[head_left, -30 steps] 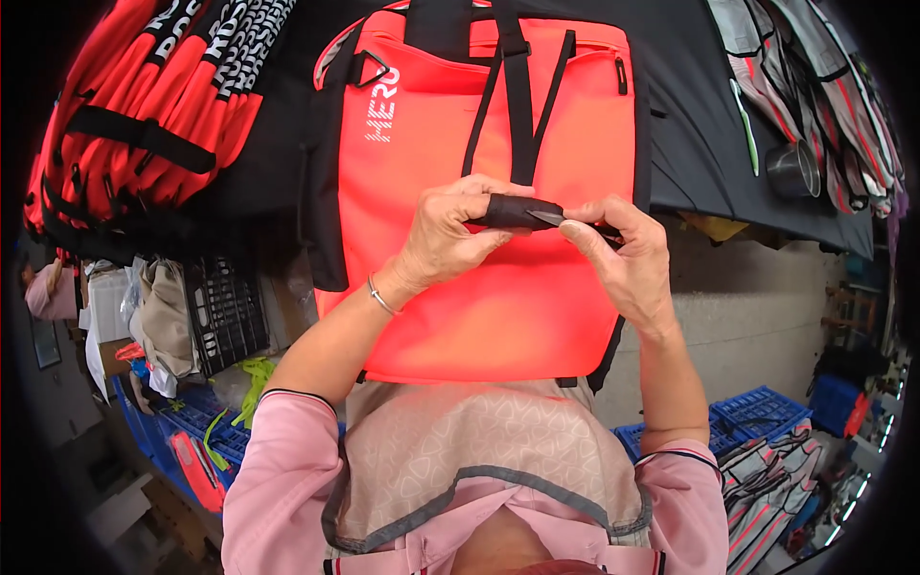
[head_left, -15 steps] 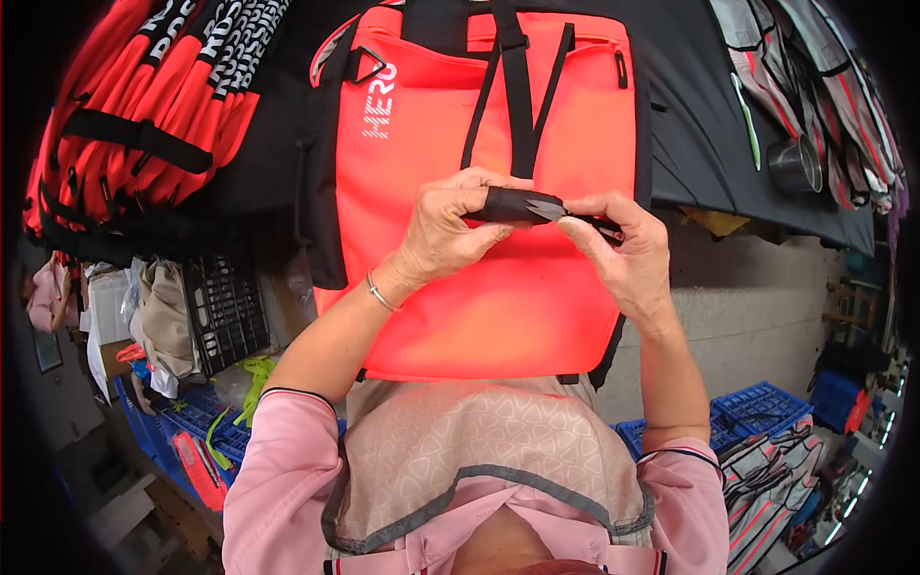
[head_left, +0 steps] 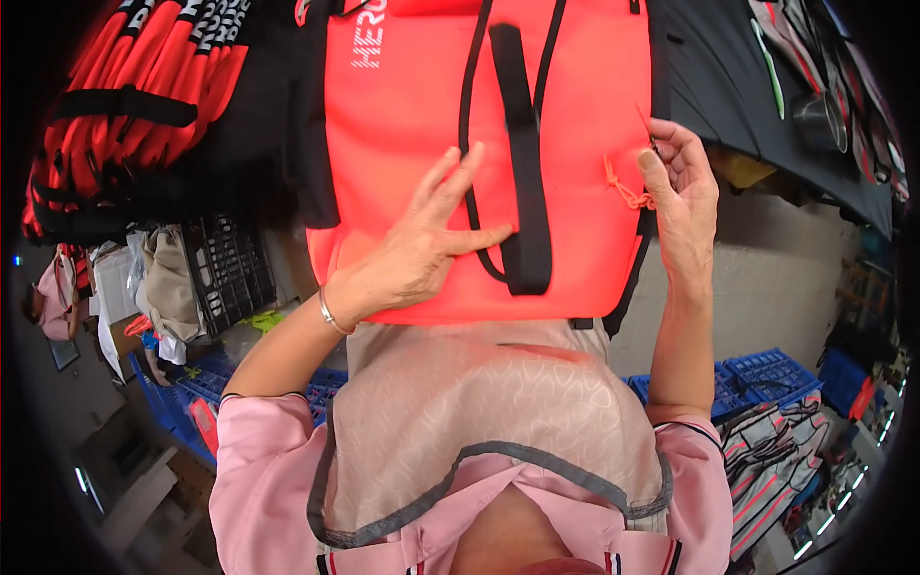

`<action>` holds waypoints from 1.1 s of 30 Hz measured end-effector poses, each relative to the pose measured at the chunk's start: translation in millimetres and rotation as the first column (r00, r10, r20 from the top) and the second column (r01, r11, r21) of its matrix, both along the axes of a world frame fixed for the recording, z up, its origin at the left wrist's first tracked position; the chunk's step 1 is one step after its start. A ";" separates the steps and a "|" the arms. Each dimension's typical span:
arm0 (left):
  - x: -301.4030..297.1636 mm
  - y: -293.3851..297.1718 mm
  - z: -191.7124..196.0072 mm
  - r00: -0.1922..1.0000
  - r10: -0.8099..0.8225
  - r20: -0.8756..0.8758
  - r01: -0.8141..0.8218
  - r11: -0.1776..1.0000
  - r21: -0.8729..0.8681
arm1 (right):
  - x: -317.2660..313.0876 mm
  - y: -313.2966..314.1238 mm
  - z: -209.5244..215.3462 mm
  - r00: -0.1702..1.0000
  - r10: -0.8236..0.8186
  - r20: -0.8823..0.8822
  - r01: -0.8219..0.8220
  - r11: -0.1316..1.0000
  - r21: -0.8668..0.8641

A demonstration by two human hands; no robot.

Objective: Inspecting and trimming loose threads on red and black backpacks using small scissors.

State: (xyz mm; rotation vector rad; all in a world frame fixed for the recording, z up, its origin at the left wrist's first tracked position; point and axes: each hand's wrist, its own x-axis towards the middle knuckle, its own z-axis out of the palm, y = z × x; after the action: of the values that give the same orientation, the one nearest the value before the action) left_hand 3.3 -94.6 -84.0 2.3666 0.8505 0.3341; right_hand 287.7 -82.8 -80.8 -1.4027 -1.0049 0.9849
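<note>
Coral bag [head_left: 402, 192] is lying partly over the black tabletop [head_left: 724, 105]; the left hand [head_left: 417, 244] is resting spread open over the bag, gripping nothing, thumb at a black strap [head_left: 528, 192], while the right hand [head_left: 659, 158] is holding a small, mostly hidden dark object [head_left: 655, 146] in curled fingers, beside orange cord [head_left: 623, 195]

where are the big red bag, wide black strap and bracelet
big red bag [head_left: 395, 158]: head view, front panel
wide black strap [head_left: 527, 182]: head view, mid-length
bracelet [head_left: 327, 312]: head view, on its band
</note>
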 end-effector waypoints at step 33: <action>29.2 -23.7 -2.5 0.743 0.603 0.291 -0.016 0.450 -0.893 | -45.1 -24.6 9.5 0.932 0.334 -0.141 -0.360 0.896 -0.260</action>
State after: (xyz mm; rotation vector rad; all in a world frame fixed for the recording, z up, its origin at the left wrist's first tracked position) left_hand 32.5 -118.3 -86.5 1.0171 0.8750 0.5922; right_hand 242.6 -107.4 -71.4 -1.4163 -1.1004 1.4954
